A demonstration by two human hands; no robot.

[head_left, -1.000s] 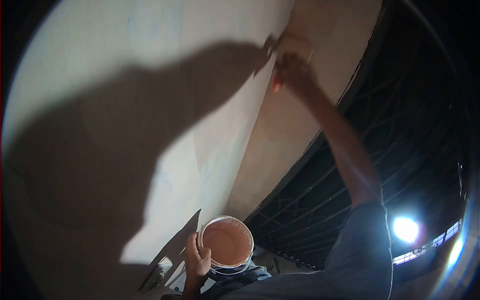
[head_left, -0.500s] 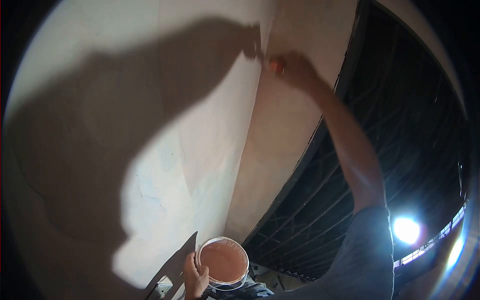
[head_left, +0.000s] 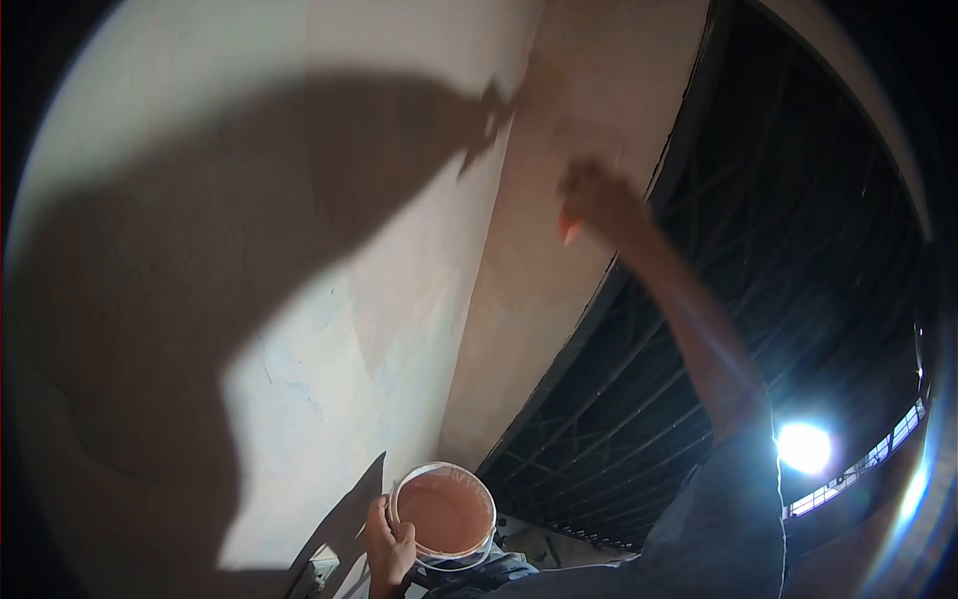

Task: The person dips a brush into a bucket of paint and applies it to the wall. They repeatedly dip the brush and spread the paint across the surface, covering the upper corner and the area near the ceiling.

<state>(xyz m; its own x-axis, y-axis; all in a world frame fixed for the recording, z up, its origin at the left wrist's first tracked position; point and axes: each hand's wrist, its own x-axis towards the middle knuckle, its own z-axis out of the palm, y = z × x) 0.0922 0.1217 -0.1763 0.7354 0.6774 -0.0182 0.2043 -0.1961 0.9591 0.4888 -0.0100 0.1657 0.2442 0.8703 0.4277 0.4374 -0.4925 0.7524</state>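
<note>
My left hand [head_left: 389, 544] is closed on the rim of a white bucket [head_left: 489, 534], thumb over the edge. Pinkish-brown paint [head_left: 444, 514] fills part of the bucket, which tilts toward me. Higher up, my right hand [head_left: 602, 200] is raised in front of the narrow wall strip [head_left: 544, 260] and closed around a paintbrush. The brush's orange handle [head_left: 569, 228] sticks out below the fingers. Its head is smeared by motion against the wall above the hand.
A broad pale wall [head_left: 389, 270] meets the strip at a corner and carries my large shadow [head_left: 200, 280]. To the right is a dark metal lattice gate [head_left: 788, 250]. A bright lamp [head_left: 804, 448] shines at lower right.
My right hand has moved down and right, away from the corner, and the brush has turned so its orange handle points downward. My left hand still holds the bucket, nearly unmoved.
</note>
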